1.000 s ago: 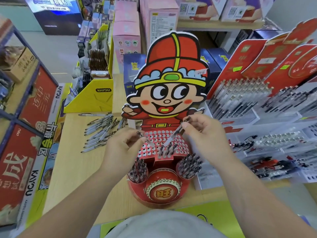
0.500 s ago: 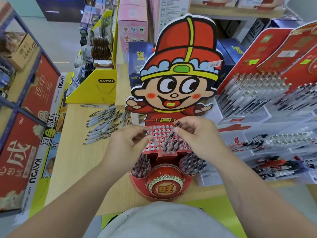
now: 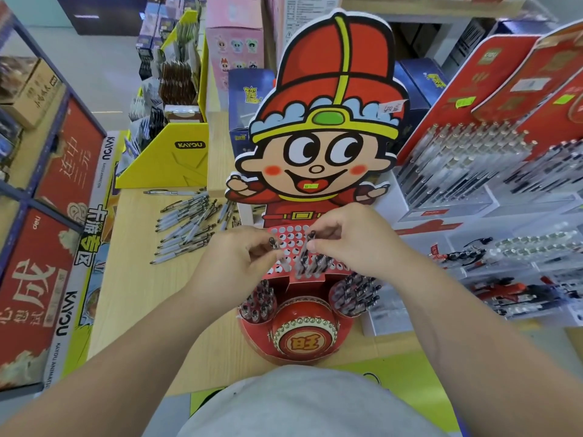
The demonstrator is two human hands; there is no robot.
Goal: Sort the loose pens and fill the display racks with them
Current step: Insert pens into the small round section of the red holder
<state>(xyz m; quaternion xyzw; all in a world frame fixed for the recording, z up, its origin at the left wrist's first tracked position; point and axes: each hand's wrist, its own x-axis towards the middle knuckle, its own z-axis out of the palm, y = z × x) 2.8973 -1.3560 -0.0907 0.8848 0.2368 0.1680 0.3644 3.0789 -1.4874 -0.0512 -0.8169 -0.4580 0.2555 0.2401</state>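
Table (image 3: 142, 294): a light wooden top. Everything here stands or lies on it.
Cartoon rack (image 3: 328, 152): a big cardboard boy with a red hat. It stands upright in the middle of the table, right in front of the person.
Clear racks (image 3: 473, 165): they are on the right side, with red cards behind them and rows of pens in them.
Yellow box (image 3: 176, 159): it stands at the back left of the table.
Loose pens (image 3: 189, 225): a messy pile lying flat on the table, left of the cartoon rack and in front of the yellow box.
Left hand (image 3: 233, 263): it is over the left edge of the hole board. Its fingers are curled, and its thumb and finger pinch a dark pen (image 3: 273, 242).
Right hand (image 3: 356, 244): it is over the right part of the hole board. Its thumb and fingers pinch a second pen (image 3: 307, 247), which points down at the holes.
Hole board (image 3: 293, 238): a red panel full of round holes, low on the cartoon rack. A few standing pens (image 3: 318, 264) fill its front holes.
Left cup (image 3: 258, 302): full of upright pens.
Right cup (image 3: 356, 294): full of upright pens too.
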